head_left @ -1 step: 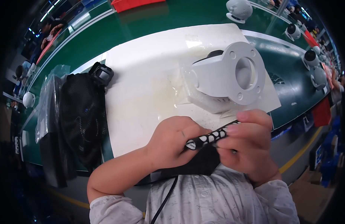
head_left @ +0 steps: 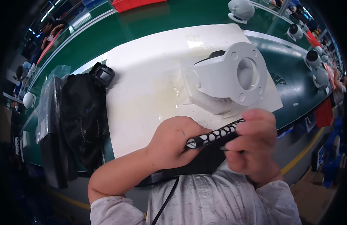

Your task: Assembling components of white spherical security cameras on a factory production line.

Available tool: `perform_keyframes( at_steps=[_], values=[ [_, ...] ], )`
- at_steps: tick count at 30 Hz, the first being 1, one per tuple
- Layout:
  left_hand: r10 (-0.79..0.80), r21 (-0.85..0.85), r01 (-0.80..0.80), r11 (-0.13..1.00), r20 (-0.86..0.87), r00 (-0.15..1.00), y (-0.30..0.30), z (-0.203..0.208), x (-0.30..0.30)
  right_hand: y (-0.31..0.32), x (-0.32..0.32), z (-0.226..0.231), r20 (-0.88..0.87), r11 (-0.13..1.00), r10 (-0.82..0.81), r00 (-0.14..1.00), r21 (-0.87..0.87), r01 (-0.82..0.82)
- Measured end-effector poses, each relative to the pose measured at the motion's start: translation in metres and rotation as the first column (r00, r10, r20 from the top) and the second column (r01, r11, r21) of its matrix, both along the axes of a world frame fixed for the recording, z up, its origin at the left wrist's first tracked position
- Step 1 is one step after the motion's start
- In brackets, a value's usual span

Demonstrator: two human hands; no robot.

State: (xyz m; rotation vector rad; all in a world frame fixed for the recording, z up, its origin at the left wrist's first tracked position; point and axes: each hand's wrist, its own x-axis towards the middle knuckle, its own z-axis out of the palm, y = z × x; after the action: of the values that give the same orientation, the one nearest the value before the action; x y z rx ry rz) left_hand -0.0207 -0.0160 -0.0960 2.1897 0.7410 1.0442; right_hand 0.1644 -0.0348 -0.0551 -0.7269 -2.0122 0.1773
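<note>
A black strip bearing a row of white rounded patches (head_left: 218,134) slants up to the right in front of my chest. My left hand (head_left: 175,140) is closed round its lower left end. At its upper right end my right hand (head_left: 256,140) grips it between thumb and fingers, partly hiding that end. Beneath the strip hangs a dark panel (head_left: 197,165); whether the two are joined I cannot tell. Just beyond my hands lies a white camera-like device (head_left: 214,80) on its side, its round ring-shaped base (head_left: 259,80) facing right.
A white board (head_left: 143,82) covers the green bench (head_left: 143,26). On the left are a black mesh bag (head_left: 81,116), a small black device (head_left: 103,74) and clear plastic wrap (head_left: 49,97). More white devices (head_left: 241,10) and a red bin (head_left: 137,3) stand farther off.
My right hand has shifted slightly right along the strip, and its fingers have lifted away from the middle. More of the white patches now show between my hands. My left hand stays put.
</note>
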Motion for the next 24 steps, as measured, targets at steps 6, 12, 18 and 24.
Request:
perform_keyframes(
  at_steps=[6,12,18,24],
  values=[
    [0.005,-0.088,-0.009,0.996,-0.048,0.999,0.000,0.007,-0.001,0.006,-0.007,-0.016,-0.030,0.997,0.070,0.997,-0.032,-0.071],
    [0.099,-0.253,-0.099,0.962,-0.015,0.995,-0.004,0.011,0.002,0.001,0.007,-0.012,-0.026,0.973,0.230,0.973,0.030,-0.229],
    [0.058,-0.204,-0.057,0.977,0.000,0.998,-0.002,0.009,0.002,0.003,0.010,-0.027,-0.200,0.961,0.051,0.978,-0.256,-0.102],
    [0.123,-0.306,-0.124,0.944,-0.023,0.992,-0.002,0.013,0.005,0.008,0.045,-0.003,-0.182,0.856,0.397,0.899,-0.280,-0.435]
  ],
)
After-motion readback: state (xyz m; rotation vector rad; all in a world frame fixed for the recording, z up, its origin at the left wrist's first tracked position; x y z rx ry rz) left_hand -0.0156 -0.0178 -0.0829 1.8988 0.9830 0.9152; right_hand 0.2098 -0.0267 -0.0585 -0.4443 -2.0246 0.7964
